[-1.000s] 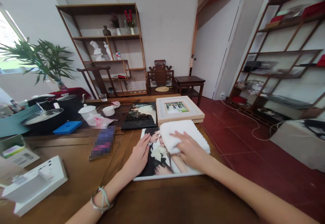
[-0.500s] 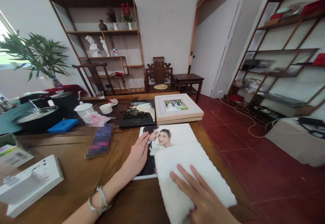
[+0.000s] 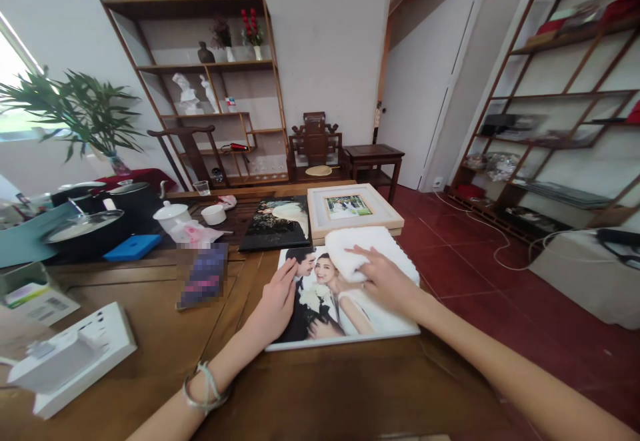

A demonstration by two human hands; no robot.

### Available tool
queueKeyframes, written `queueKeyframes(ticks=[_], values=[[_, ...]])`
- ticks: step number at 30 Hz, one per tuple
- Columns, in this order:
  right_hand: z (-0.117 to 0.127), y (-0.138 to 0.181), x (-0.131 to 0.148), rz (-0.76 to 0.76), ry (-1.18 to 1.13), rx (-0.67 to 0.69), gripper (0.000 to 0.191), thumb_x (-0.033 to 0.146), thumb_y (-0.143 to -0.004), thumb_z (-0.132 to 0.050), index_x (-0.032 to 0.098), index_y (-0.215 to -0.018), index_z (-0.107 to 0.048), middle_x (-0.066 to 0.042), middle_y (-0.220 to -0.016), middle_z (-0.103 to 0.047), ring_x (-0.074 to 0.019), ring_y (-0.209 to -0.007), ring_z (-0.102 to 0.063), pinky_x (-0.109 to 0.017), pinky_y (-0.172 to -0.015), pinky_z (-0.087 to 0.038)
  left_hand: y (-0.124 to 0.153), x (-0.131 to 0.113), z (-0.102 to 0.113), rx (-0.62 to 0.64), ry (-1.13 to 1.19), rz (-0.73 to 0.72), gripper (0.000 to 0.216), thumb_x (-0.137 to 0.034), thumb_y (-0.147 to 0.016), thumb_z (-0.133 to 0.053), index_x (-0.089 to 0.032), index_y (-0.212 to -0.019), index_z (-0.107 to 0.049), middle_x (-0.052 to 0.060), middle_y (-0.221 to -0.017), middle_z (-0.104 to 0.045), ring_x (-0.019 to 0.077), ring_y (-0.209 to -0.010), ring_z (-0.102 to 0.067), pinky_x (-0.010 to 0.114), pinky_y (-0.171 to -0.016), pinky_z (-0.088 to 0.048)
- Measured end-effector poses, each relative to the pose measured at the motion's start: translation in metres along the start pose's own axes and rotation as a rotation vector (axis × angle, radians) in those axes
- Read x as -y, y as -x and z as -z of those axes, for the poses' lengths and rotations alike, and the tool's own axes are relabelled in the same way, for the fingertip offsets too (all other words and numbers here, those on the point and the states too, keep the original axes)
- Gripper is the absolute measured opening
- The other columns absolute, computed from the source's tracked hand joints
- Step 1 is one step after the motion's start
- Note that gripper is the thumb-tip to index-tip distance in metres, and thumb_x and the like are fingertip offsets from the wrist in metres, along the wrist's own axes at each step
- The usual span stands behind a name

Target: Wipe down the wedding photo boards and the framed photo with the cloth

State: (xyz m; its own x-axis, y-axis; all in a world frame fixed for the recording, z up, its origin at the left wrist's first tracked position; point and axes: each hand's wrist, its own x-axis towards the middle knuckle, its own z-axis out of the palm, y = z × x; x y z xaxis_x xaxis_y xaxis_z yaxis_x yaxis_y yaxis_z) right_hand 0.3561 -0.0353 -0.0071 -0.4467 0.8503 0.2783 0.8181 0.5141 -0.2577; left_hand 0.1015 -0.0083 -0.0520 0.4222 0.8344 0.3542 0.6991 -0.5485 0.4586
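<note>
A wedding photo panel [image 3: 320, 314] with a white edge lies flat on the wooden table in front of me. My left hand [image 3: 278, 301] rests on its left side, fingers stretched out over the print. On the panel's upper right lies a folded, fluffy white towel [image 3: 345, 247]. My right hand [image 3: 383, 277] is on the towel, gripping it against the print, with some fingers extended to the left. The towel and hand cover the panel's upper right part.
Behind the panel lie a dark photo panel [image 3: 277, 223] and a light wooden picture frame [image 3: 353, 209]. To the left are a white power strip [image 3: 85, 361], a blue box [image 3: 133, 247], a white teapot [image 3: 171, 214] and a dark pot [image 3: 83, 227]. The table's right edge is close to the panel.
My right hand has moved the towel forward from the panel's lower right to its upper right, uncovering the lower part of the photo. My left hand stays on the panel's left side.
</note>
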Motion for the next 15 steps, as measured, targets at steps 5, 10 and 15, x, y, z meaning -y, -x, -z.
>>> queueKeyframes(ticks=[5,10,15], values=[[-0.003,0.024,0.013,0.014,0.054,0.022,0.035,-0.004,-0.063,-0.041,0.012,-0.078,-0.068,-0.012,-0.135,-0.043,-0.0267,-0.129,-0.030,-0.049,-0.106,-0.021,0.000,0.000,-0.002,-0.029,-0.005,0.000,0.041,-0.020,-0.090,-0.029,-0.016,-0.128,-0.043,0.013,-0.137,-0.042,0.0215,-0.127,-0.038,0.044,-0.106,-0.030],[-0.011,0.084,0.053,0.104,0.097,0.018,0.031,-0.003,-0.059,-0.040,0.013,-0.065,-0.066,-0.010,-0.140,-0.036,-0.0316,-0.132,-0.021,-0.055,-0.106,-0.018,0.000,-0.002,-0.003,-0.032,0.020,0.035,0.041,-0.021,-0.089,-0.030,-0.015,-0.127,-0.044,0.012,-0.138,-0.041,0.0217,-0.127,-0.038,0.043,-0.106,-0.028],[-0.007,0.097,0.066,0.147,0.042,0.051,0.031,0.000,-0.057,-0.041,0.015,-0.066,-0.067,-0.005,-0.142,-0.033,-0.0310,-0.132,-0.020,-0.054,-0.107,-0.017,0.001,-0.002,-0.001,-0.018,0.032,0.014,0.041,-0.022,-0.090,-0.030,-0.016,-0.128,-0.043,0.012,-0.138,-0.041,0.0216,-0.128,-0.036,0.044,-0.106,-0.028]])
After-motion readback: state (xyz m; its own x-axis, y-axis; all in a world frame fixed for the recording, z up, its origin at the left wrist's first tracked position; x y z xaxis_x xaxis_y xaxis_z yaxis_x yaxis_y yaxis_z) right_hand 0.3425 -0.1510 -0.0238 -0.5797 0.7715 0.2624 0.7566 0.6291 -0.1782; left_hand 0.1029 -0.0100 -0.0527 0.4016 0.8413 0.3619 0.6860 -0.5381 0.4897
